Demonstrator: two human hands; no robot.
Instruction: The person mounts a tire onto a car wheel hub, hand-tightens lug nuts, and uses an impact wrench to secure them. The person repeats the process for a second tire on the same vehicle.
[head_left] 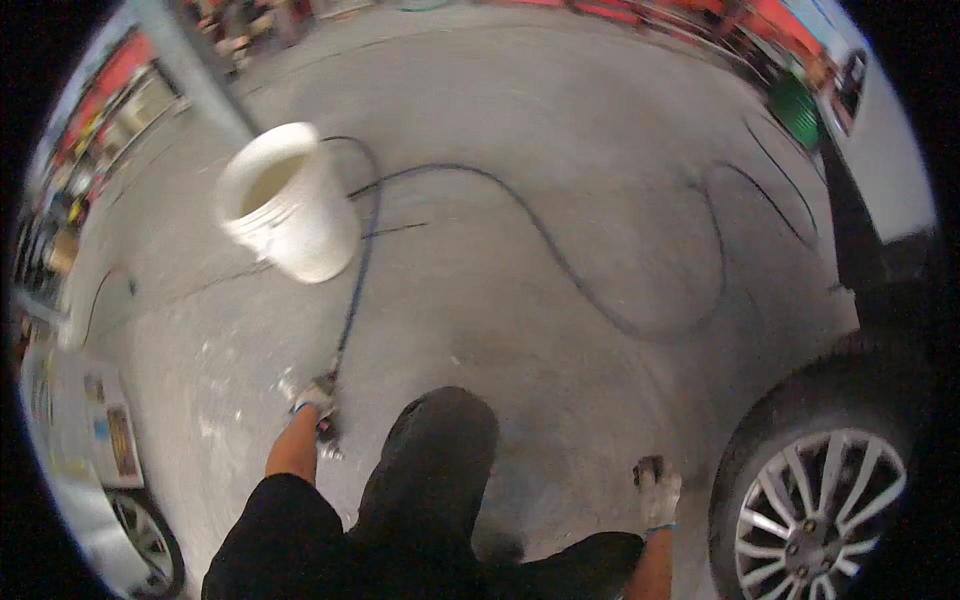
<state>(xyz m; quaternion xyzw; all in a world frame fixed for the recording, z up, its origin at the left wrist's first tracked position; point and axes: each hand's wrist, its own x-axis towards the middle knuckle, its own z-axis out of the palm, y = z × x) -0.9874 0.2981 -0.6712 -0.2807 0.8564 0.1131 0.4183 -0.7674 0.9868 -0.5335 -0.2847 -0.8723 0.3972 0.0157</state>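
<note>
My left hand (pixel 314 400), in a pale glove, grips a dark air tool (pixel 327 426) with a metal tip, joined to a long hose (pixel 350 315) that runs back across the floor. Low at the right, my right hand (pixel 660 490), also gloved, has its fingers curled at a small dark shape that I cannot make out. Just right of it stands a car wheel (pixel 810 520) with a black tyre and silver spokes.
A white bucket (pixel 315 225) stands by a grey post (pixel 200 80) on the concrete floor (pixel 520 130). A car body (pixel 890 150) fills the right edge; a second car (pixel 85 420) is at lower left. Cluttered shelving (pixel 115 110) and a green drum (pixel 795 110) line the back.
</note>
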